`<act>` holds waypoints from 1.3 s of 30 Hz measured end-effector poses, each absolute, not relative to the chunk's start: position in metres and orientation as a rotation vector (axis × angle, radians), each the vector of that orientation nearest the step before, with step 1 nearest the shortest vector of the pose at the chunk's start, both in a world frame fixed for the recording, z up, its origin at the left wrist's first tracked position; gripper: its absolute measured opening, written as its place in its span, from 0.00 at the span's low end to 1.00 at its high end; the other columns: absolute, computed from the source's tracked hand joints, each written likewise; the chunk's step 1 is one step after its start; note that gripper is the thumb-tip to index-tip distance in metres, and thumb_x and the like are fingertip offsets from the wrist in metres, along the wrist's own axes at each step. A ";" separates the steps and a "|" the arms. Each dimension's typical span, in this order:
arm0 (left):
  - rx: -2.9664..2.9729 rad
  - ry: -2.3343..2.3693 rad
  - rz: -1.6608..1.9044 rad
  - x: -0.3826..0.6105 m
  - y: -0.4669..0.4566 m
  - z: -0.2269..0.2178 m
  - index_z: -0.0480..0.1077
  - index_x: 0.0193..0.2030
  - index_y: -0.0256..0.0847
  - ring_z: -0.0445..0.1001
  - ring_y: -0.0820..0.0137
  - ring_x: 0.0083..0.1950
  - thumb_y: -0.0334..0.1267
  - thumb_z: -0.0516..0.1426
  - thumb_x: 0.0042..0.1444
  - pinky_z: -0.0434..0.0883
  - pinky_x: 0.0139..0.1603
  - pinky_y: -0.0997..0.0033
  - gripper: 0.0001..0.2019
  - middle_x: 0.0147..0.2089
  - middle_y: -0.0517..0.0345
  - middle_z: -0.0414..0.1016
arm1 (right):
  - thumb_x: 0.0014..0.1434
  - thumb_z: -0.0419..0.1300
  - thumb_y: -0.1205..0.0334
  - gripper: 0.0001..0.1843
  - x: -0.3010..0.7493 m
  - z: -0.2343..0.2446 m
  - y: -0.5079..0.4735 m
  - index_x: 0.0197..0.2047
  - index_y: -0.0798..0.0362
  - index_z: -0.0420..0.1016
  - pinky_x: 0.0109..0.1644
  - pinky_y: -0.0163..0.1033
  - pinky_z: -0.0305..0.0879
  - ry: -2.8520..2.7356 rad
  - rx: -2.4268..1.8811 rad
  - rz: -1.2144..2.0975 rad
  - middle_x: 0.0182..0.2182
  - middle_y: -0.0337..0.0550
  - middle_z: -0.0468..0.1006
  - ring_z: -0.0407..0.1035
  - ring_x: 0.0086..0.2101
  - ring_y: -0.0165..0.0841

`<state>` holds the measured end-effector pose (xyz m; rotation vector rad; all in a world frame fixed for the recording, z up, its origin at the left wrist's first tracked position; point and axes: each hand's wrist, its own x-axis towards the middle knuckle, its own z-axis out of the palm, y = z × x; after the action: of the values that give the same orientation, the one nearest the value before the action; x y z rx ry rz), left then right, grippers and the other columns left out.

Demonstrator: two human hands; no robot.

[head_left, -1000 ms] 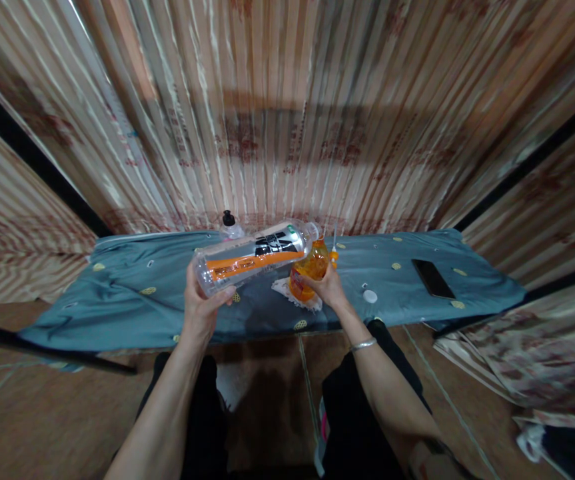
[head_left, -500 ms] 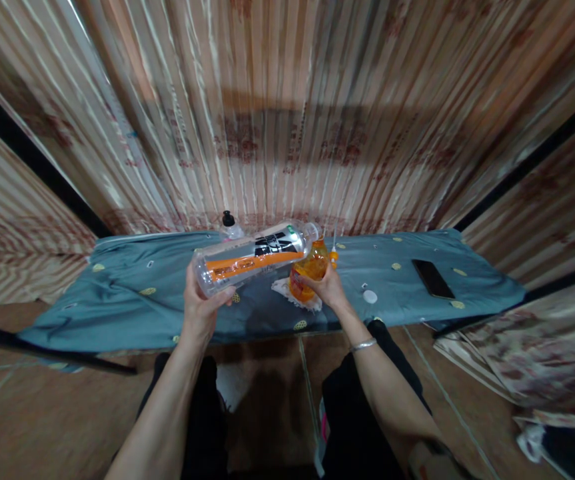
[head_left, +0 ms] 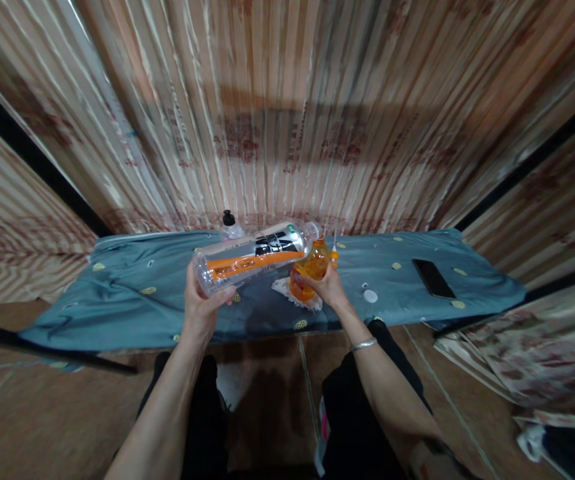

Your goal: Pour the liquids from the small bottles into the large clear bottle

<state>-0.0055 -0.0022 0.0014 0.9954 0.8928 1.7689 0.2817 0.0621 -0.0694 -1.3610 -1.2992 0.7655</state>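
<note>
- At left, the left hand (head_left: pixel 201 308) is wrapped around the base end of a clear plastic bottle, thumb along its near side.
- Behind that bottle stands a smaller container with a black cap (head_left: pixel 228 218), its body partly hidden.
- The clear plastic bottle (head_left: pixel 252 259) is held tilted above a blue-green, cloth-covered counter (head_left: pixel 122 300). Its long axis runs across the view, base at lower left, neck at upper right. It is transparent, with a band of orange and a silver panel bearing bold black lettering and a small green mark.
- Its neck meets the top of an amber bottle (head_left: pixel 308 272); whether the rims touch is unclear. This second bottle is see-through orange with a reddish label, its long axis roughly upright, neck leaning right, base on a ragged white sheet (head_left: pixel 282 287).
- The right hand (head_left: pixel 331 288) grips the amber bottle's right side.
- Just beyond is a small orange object (head_left: pixel 334 256).
- Further right lie a round white cap (head_left: pixel 370 296) and a dark smartphone (head_left: pixel 433 279).
</note>
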 end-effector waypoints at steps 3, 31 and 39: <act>0.989 0.881 1.776 -0.006 -0.002 0.000 0.74 0.58 0.47 0.74 0.72 0.28 0.37 0.79 0.30 0.67 0.20 0.77 0.43 0.44 0.57 0.80 | 0.39 0.82 0.49 0.41 0.283 -0.071 0.063 0.54 0.47 0.74 0.62 0.59 0.77 -1.301 -1.370 0.756 0.52 0.50 0.88 0.82 0.53 0.52; 0.992 0.901 1.773 -0.005 -0.002 0.001 0.74 0.60 0.47 0.74 0.72 0.29 0.40 0.80 0.29 0.66 0.19 0.78 0.45 0.46 0.55 0.81 | 0.39 0.81 0.48 0.42 0.281 -0.069 0.062 0.55 0.48 0.73 0.62 0.59 0.76 -1.298 -1.382 0.743 0.52 0.52 0.87 0.82 0.54 0.53; 1.007 0.906 1.766 -0.007 -0.001 -0.002 0.74 0.61 0.45 0.74 0.71 0.30 0.39 0.79 0.31 0.66 0.21 0.76 0.45 0.48 0.53 0.80 | 0.39 0.81 0.45 0.42 0.283 -0.072 0.062 0.56 0.48 0.74 0.61 0.58 0.77 -1.311 -1.380 0.725 0.53 0.50 0.88 0.82 0.53 0.53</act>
<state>-0.0072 -0.0006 -0.0020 1.0069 0.9060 1.7663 0.2829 0.0625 -0.0717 -1.3800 -1.3113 0.7252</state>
